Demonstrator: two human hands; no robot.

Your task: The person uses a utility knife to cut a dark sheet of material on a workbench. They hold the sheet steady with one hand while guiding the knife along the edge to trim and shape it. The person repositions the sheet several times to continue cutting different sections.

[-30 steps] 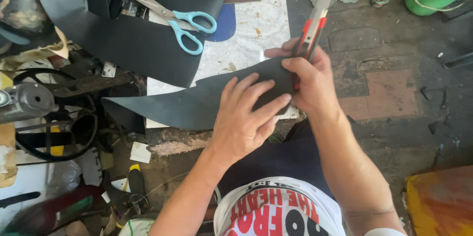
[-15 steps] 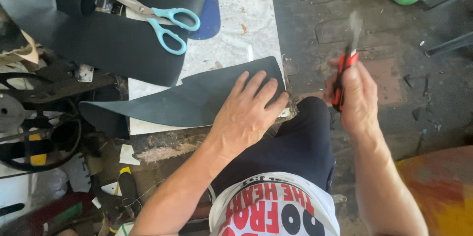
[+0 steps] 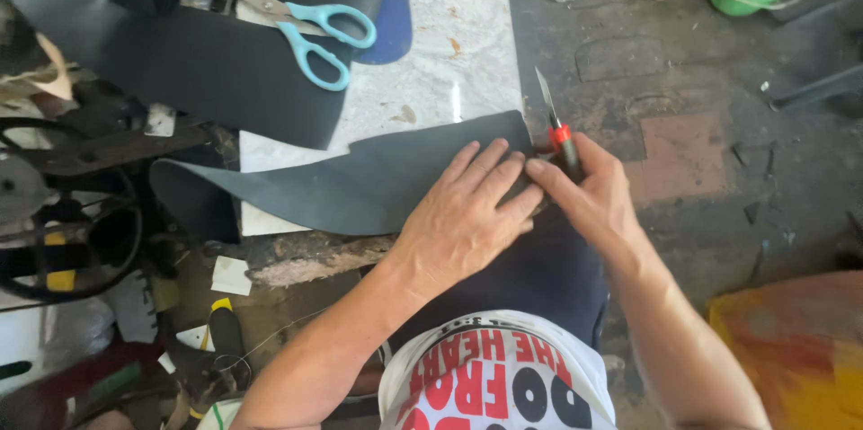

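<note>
Dark sheet material [image 3: 360,187] lies across the white board [image 3: 431,79], pinned flat under the spread left hand [image 3: 467,214]. The right hand [image 3: 589,196] grips a red-collared knife [image 3: 556,124] (blade up) at its right end; cutting cleanly likely needs firm pressure, fingers clear.

The person has 2 bare forearms, with no sleeves, gloves, rings or watch showing on the left hand [image 3: 463,219] or the right hand [image 3: 589,201]. The torso is covered by a white shirt [image 3: 499,376] bearing large red and black block lettering across the chest. The lap is covered by a dark navy garment [image 3: 539,277], plain and unmarked.
</note>
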